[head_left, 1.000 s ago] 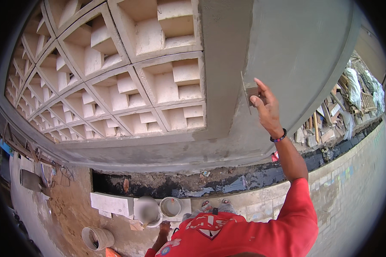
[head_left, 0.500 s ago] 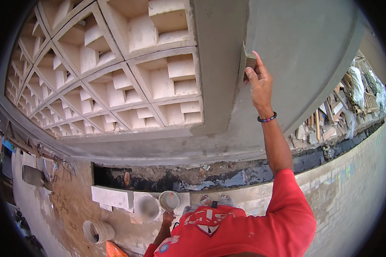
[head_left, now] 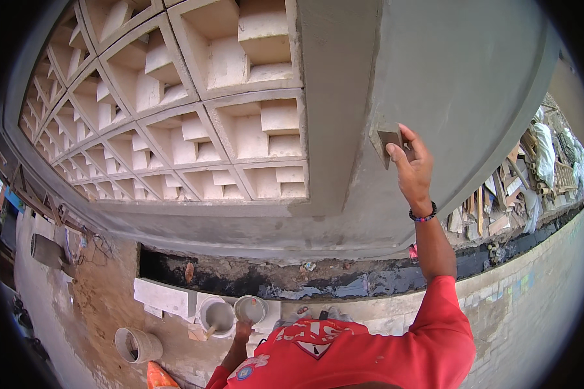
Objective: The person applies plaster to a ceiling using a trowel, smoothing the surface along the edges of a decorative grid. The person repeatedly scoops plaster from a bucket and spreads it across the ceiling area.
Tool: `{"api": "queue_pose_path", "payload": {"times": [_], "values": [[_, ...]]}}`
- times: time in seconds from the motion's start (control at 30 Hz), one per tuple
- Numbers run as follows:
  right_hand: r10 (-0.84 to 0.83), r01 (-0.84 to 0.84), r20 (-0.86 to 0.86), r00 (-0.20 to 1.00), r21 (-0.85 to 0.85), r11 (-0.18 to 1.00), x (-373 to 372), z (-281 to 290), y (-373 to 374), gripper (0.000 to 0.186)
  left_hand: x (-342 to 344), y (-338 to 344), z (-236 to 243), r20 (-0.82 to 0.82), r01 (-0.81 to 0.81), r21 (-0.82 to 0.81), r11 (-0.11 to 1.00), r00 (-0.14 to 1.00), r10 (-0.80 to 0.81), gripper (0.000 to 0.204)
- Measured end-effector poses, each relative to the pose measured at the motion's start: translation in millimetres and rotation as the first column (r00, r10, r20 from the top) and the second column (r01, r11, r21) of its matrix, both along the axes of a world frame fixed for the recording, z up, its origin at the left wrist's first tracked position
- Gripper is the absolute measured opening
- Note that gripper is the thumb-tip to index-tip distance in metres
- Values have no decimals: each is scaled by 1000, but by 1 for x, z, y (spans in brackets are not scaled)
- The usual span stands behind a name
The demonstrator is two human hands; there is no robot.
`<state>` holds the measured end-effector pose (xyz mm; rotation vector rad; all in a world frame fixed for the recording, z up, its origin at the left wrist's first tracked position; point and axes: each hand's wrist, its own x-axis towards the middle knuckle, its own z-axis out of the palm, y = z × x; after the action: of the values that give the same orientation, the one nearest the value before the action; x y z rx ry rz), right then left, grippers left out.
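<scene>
Pinched between the thumb and fingers of my right hand (head_left: 414,165) is a small grey edging trowel (head_left: 389,144) with an angled, L-shaped look. It is at the wall's vertical plaster edge (head_left: 366,129), just right of the recessed strip; whether its blade touches is hard to tell. My left hand (head_left: 243,329) hangs low beside my body, over the near rim of a grey bucket (head_left: 259,317). Its fingers are too small and partly hidden to read. A second bucket (head_left: 203,312) beside it contains grey material, and a pale stick-like handle (head_left: 210,332) shows at its rim.
Pale breeze blocks (head_left: 243,129) fill the wall's left part. A dark, wet drainage ditch (head_left: 227,280) runs along its foot. White blocks (head_left: 165,297), another bucket (head_left: 143,343) and an orange item (head_left: 159,376) lie lower left. Debris and timber (head_left: 499,194) are piled at right.
My right hand has moved down along the plaster edge with the edging trowel, which now sits at a different tilt. My left hand is slightly further left. The view has shifted a little.
</scene>
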<state>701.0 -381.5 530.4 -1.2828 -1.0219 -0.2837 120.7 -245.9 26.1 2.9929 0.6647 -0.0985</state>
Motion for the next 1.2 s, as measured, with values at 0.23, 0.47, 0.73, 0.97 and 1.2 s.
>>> {"api": "queue_pose_path", "payload": {"times": [0.23, 0.47, 0.73, 0.97, 1.2], "values": [[-417, 398, 800, 432, 246, 884, 2, 205, 45, 33, 18, -8, -18, -114, 179, -125, 976, 975, -193, 27], [-86, 476, 937, 339, -92, 875, -10, 93, 71, 38, 7, -8, -53, 197, 39, -392, 919, 980, 42, 33], [-201, 386, 877, 435, 19, 922, -32, 163, 47, 35, 53, 73, 7, 61, -237, -955, 177, 429, 901, 33], [-404, 470, 857, 320, 228, 853, 11, 267, 60, 35, 193, 181, 241, 532, 40, -834, 551, 324, 782, 48], [-60, 520, 926, 373, -156, 840, -9, 39, 59, 41, 262, 184, 445, 863, 193, -503, 843, 165, 477, 41]]}}
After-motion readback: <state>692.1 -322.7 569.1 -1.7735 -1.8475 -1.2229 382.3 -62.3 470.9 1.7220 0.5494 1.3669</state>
